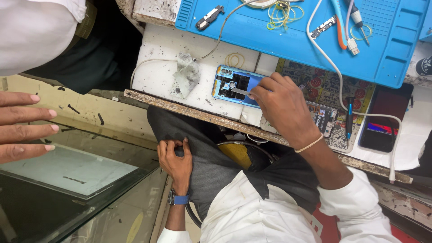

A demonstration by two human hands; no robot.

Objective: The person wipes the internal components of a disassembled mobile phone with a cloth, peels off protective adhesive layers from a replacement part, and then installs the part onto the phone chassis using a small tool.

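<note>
White shirt cloth fills 6 o'clock, closest to the lens, soft and creased. Fingertips of the right hand pinch narrow on slim metal tweezers, whose tip points toward 9 o'clock into the opened phone. That phone, a pale blue shell with its back off and dark boards and camera lenses bared, lies flat just above centre on the scuffed white workbench. The step in hand looks like picking at a small part inside; any further move of the tip calls for a light, steady touch, since the parts are tiny and close-set. A thin pale band rings the right wrist.

The left hand, at 7 o'clock, rests on dark trouser cloth with fingers curled in, holding nothing I can make out; a blue watch sits on its wrist.

Outward: a crumpled grey rag at 11 o'clock, a ribbed blue silicone mat at 12 with yellow rubber bands, and a glossy white cable at 1. Another person's hand lies flat at 9 o'clock, fingers straight, over a glass counter.
</note>
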